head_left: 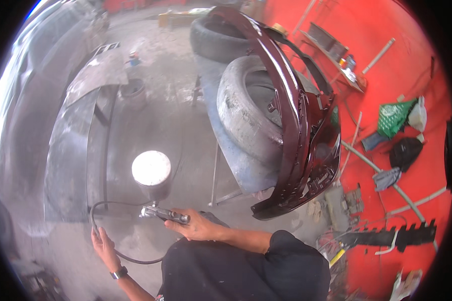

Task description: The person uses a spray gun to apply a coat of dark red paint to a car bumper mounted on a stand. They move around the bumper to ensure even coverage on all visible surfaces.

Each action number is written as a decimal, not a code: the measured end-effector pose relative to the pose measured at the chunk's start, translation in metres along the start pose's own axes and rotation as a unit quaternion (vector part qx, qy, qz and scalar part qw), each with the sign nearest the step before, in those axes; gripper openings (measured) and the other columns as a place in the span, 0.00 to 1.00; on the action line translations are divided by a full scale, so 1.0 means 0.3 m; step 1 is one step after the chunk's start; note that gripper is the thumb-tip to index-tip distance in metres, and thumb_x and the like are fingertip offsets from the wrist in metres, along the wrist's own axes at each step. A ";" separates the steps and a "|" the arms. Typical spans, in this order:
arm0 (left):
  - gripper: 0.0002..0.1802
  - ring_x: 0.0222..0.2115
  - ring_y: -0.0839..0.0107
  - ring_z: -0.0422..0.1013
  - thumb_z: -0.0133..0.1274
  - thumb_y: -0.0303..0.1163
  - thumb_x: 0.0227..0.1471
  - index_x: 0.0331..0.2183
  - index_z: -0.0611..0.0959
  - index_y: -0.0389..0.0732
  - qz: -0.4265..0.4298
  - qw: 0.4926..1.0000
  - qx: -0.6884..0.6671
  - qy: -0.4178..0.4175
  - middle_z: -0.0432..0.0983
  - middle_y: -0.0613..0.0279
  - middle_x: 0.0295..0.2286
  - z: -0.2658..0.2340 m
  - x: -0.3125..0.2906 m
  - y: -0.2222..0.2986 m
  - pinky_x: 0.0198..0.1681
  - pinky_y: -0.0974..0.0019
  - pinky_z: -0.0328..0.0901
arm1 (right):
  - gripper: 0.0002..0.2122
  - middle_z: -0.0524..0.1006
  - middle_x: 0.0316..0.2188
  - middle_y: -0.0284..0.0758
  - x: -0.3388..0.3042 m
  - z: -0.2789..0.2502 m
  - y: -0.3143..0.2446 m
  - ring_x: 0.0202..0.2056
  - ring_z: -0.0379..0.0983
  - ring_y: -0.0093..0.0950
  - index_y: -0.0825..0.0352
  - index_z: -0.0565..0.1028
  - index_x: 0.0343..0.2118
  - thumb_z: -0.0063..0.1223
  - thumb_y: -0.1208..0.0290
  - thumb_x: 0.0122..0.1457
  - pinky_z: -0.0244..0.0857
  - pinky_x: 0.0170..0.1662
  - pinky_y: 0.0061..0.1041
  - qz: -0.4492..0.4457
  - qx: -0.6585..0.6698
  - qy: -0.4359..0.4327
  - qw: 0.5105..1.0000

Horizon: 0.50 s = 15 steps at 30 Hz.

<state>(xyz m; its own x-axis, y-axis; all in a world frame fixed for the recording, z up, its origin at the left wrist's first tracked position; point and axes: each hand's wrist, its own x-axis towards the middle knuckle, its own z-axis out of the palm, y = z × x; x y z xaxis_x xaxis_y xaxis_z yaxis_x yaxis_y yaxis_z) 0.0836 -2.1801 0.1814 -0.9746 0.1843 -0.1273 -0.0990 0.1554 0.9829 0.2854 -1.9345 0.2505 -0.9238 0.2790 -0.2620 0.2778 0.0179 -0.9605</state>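
Observation:
My right hand [200, 227] grips the handle of a spray gun [166, 214], held level in front of my body with its nozzle end pointing left. On top of the gun sits a paint cup [156, 192] with a round white lid. A dark air hose [116, 202] loops out to the left and curves back toward my body. My left hand [104, 247], with a dark watch on its wrist, has its fingers closed around this hose. Right of the gun, a glossy dark maroon car bumper [292, 108] stands over tires, apart from both hands.
Two tires, a nearer one [236, 105] and a farther one [198, 40], lie on a bluish bench [246, 173]. At left, a grey panel [68, 165] rests on a stand beside a plastic-covered car [27, 95]. A bucket [133, 90] stands behind. Cloths and a green bag [394, 119] hang along the red wall [386, 65].

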 end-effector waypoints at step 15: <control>0.33 0.27 0.82 0.64 0.56 0.41 0.62 0.58 0.69 0.26 0.028 0.979 0.167 -0.110 0.71 0.70 0.27 0.547 1.202 0.038 0.29 0.77 0.61 | 0.23 0.75 0.25 0.28 0.767 -0.337 -0.055 0.17 0.67 0.16 0.70 0.75 0.51 0.55 0.53 0.65 0.63 0.21 0.19 0.011 0.118 0.192 0.974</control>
<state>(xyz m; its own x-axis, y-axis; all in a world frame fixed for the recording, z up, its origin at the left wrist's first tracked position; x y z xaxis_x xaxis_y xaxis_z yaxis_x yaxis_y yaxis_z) -0.2361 -1.9527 0.1250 -0.9061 0.4009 -0.1355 0.0615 0.4416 0.8951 0.0949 -1.7736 0.2156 -0.7395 0.6156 -0.2722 0.1870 -0.2006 -0.9617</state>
